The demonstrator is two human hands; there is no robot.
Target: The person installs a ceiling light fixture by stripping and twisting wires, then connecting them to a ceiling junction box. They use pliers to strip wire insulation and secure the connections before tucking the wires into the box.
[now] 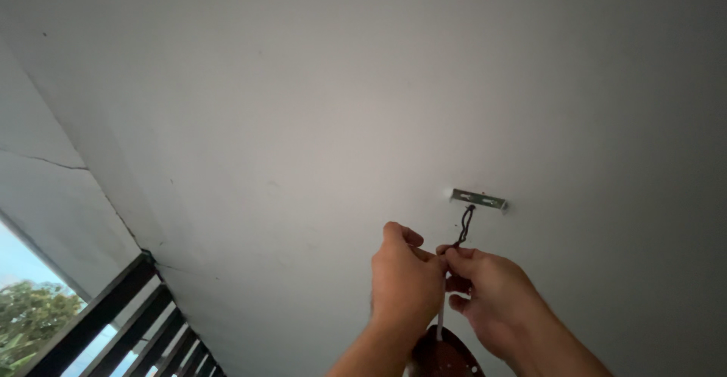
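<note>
Two bare hands are raised toward a plain white plaster ceiling (318,104), meeting just below a small metal mounting bracket (478,199) fixed flat against it. From that bracket a pair of dark twisted wires (464,225) hangs down and ends at the fingertips. The left hand (405,282) is closed, its thumb and forefinger pinched together at the lower end of the wires, with the other fingers curled in. The right hand (488,294) is also closed, its thumb and forefinger pinching the same wire ends, so that the two hands touch at the fingertips. A thin white cord (440,316) runs down between the two hands to a dark reddish-brown round fitting (447,358), which hangs below the wrists at the bottom edge of the view; what carries it cannot be told.

A thin crack runs across the ceiling toward its left edge. At the lower left corner, black metal slats (136,324) slope down from the ceiling's edge, and beyond them green tree foliage (34,313) shows against pale sky.
</note>
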